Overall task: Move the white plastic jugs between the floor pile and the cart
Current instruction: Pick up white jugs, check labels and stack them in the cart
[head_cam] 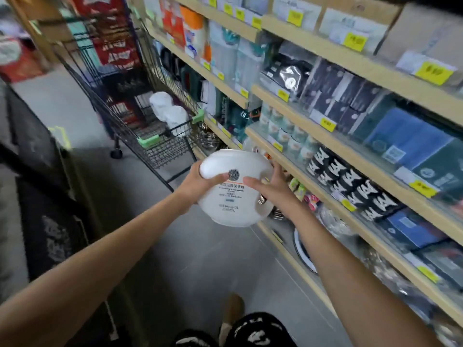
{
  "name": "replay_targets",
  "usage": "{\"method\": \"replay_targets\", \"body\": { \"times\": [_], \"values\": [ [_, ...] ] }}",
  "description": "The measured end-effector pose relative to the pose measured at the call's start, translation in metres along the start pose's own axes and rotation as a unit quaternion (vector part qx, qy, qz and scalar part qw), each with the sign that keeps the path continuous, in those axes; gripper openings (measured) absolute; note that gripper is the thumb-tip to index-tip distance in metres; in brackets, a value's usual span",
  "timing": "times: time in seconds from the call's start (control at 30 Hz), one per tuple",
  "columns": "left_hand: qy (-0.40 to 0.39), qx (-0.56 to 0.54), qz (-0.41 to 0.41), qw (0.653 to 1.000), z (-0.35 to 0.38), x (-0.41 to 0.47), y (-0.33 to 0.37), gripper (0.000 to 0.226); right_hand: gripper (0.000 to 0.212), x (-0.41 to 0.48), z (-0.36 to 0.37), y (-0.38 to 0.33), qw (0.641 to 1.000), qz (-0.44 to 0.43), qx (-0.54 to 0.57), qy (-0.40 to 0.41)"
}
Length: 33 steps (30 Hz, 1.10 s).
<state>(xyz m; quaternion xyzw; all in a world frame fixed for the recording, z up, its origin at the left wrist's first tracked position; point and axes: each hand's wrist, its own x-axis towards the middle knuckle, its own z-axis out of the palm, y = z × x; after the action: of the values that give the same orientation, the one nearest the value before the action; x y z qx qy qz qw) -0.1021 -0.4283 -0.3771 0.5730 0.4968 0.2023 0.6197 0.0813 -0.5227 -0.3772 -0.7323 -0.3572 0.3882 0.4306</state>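
1. Jug (233,204), white and labelled, is held above the floor (200,266), near the right-hand shelves (325,146).
2. Left hand (198,182) and right hand (271,187) grip its opposite sides, fingers curled.
3. Farther off, the cart (160,144) holds more white jugs (170,111).

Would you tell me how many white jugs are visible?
3: one white jug held between left hand and right hand; two jugs in the cart. Others may be hidden.

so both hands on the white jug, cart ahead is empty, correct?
One thing is off. The left hand and right hand do hold the white jug, and the cart is ahead, but it isn't empty: the head view shows other white jugs lying in its basket.
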Motion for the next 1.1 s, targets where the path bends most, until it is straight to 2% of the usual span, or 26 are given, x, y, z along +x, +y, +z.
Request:
{"method": "replay_targets", "body": {
  "times": [0.13,0.23,0.3,0.53,0.67,0.83,0.93,1.03,1.1],
  "values": [
    [0.038,-0.031,-0.012,0.999,-0.049,0.044,0.012,0.072,0.082,0.070,0.036,-0.030,0.999,-0.019,0.004,-0.046],
    [0.051,-0.039,-0.011,0.998,-0.090,0.073,0.018,0.096,0.074,0.117,0.067,-0.048,0.996,-0.016,0.002,-0.088],
    [0.060,-0.049,-0.012,0.997,-0.115,0.094,0.017,0.100,0.070,0.145,0.087,-0.058,0.994,-0.014,0.006,-0.109],
    [0.028,-0.028,-0.019,0.999,-0.214,0.203,0.020,0.096,0.085,0.248,0.164,-0.100,0.992,0.006,-0.007,-0.129],
    [0.002,-0.006,-0.005,1.000,-0.271,0.264,0.034,0.092,0.074,0.305,0.207,-0.128,0.994,0.019,-0.027,-0.109],
    [-0.026,0.018,0.019,0.999,-0.323,0.326,0.052,0.084,0.071,0.356,0.244,-0.161,0.996,0.016,-0.024,-0.083],
    [-0.035,0.003,0.040,0.999,-0.338,0.358,0.065,0.074,0.082,0.380,0.256,-0.169,0.996,0.026,-0.049,-0.076],
    [-0.047,0.020,0.035,0.998,-0.350,0.390,0.072,0.078,0.130,0.408,0.264,-0.174,0.995,0.040,-0.046,-0.073],
    [-0.059,0.024,0.033,0.997,-0.355,0.412,0.073,0.083,0.130,0.427,0.267,-0.177,0.993,0.048,-0.038,-0.096]
  ]
}}
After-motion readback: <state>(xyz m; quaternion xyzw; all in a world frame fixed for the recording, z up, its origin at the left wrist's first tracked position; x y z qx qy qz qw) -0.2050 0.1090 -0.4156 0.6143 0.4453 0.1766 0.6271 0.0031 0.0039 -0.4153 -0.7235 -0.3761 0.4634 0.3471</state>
